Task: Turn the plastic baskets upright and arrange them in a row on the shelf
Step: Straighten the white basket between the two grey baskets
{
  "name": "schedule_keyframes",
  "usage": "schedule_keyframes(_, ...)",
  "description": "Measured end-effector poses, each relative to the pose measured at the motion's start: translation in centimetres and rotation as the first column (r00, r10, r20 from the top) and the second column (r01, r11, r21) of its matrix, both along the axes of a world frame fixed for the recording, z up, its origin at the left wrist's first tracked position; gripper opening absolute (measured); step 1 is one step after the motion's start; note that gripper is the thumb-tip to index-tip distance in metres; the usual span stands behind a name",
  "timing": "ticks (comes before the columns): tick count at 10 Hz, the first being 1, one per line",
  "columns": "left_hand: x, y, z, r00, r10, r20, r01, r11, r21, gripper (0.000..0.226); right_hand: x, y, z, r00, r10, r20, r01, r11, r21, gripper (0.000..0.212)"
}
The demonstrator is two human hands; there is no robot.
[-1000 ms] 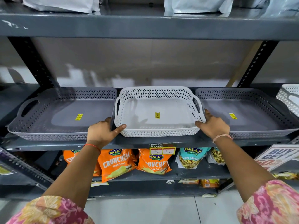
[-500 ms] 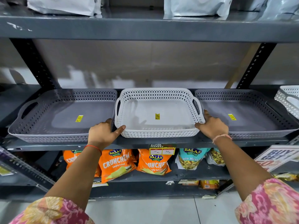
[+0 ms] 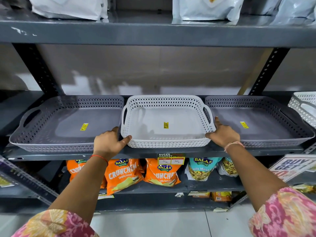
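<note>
Both forearms reach up from patterned sleeves cut off at the bottom edge; the left hand [image 3: 109,142] rests at the front-left corner of the white basket [image 3: 166,120], thumb laid along its front wall, the other fingers hidden between it and the left grey basket [image 3: 68,124]; the right hand [image 3: 222,134] presses the front-right corner, thumb on the front, fingers partly hidden along the side; neither hand closes round anything. All 3 baskets stand upright in a row on the shelf [image 3: 153,152], just beside one another; a 4th white basket [image 3: 304,106] is cut off at the right edge; snack bags [image 3: 124,173] below are partly hidden.
</note>
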State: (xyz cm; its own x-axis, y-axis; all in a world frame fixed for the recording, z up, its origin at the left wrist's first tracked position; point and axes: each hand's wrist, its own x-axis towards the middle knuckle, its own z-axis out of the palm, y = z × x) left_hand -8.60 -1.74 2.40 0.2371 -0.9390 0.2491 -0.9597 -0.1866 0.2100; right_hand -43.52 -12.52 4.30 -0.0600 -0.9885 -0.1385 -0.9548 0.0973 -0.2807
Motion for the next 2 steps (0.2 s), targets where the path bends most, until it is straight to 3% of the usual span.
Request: schedule_keyframes(2,0.04,0.19,0.09,0.999,0.05,0.0,-0.05,0.996,0.072,0.061,0.07,0.44,0.07,1.0,-0.015,-0.018,0.014,1.0,-0.026,0.085)
